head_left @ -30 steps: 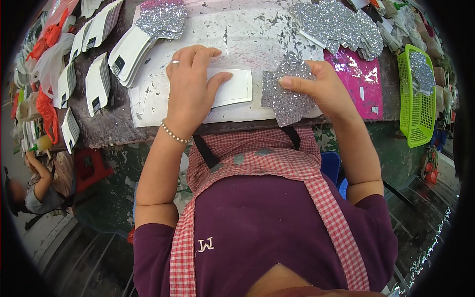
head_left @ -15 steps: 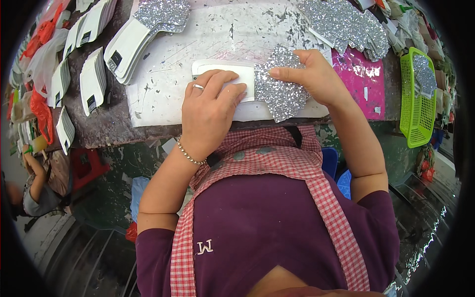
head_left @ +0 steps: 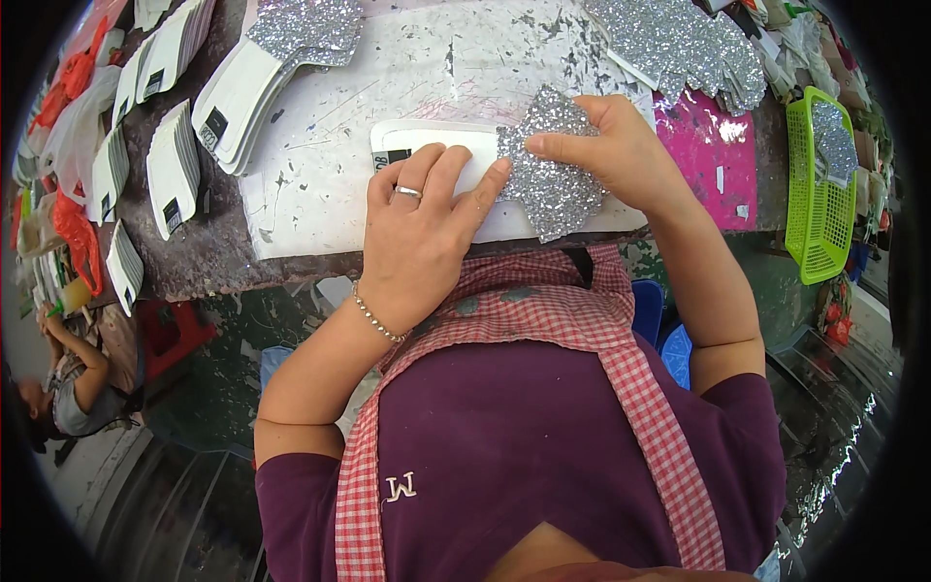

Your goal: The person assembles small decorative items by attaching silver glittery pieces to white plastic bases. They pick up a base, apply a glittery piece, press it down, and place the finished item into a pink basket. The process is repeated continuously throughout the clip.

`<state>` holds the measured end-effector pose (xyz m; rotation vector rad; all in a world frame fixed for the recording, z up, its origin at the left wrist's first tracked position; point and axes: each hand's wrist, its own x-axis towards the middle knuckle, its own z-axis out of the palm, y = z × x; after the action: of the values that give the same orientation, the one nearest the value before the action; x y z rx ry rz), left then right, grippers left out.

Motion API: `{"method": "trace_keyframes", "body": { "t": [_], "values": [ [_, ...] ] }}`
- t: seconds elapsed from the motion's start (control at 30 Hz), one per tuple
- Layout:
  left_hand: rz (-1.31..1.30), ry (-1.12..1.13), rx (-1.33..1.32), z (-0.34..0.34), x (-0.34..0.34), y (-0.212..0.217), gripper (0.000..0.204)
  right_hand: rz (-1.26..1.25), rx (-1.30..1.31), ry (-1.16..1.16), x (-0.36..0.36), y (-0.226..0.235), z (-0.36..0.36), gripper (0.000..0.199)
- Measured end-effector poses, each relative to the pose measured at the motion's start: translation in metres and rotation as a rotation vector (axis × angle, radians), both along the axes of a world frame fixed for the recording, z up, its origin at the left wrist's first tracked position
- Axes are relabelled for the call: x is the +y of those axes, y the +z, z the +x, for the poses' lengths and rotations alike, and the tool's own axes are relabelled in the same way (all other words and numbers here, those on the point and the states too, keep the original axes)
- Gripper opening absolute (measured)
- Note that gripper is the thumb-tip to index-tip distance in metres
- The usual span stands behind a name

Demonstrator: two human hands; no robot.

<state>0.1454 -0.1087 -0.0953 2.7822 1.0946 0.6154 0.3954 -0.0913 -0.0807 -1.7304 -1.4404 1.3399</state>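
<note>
A white card piece (head_left: 432, 134) with a dark label at its left end lies on the white worktop sheet. A silver glitter piece (head_left: 558, 199) with a jagged outline meets its right end. My right hand (head_left: 626, 155) grips the glitter piece at its right side, thumb on top, the other fingers mostly hidden beneath. My left hand (head_left: 422, 218), with a ring and a beaded bracelet, has its bent fingers pressed on the white card, thumb by the seam. Whether the two pieces are joined or only overlap, I cannot tell.
White cards with glitter ends (head_left: 247, 87) are stacked at the upper left, near several fanned white card stacks (head_left: 175, 170). More glitter pieces (head_left: 679, 48) lie at the upper right, above a pink sheet (head_left: 713, 160). A green basket (head_left: 810, 233) stands far right. Another person (head_left: 82, 378) is at far left.
My left hand has slid slightly right and down along the white card, uncovering the dark label. My right hand keeps its grip on the glitter piece, nearly still.
</note>
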Motion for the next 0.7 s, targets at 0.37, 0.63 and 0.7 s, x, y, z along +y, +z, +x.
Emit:
{"method": "trace_keyframes", "body": {
  "t": [0.37, 0.63, 0.7],
  "values": [
    [-0.023, -0.017, 0.06, 0.006, 0.01, 0.014, 0.042, 0.105, -0.019, -0.014, -0.004, 0.005, -0.006, 0.038],
    [-0.119, 0.022, -0.134, 0.001, 0.026, 0.055, 0.047, 0.851, -0.383, 0.149, -0.046, 0.053, -0.035, 0.013],
    [-0.123, -0.02, -0.149, 0.004, 0.023, 0.051, 0.048, 0.986, -0.403, 0.182, -0.052, 0.054, -0.031, 0.02]
  ]
}}
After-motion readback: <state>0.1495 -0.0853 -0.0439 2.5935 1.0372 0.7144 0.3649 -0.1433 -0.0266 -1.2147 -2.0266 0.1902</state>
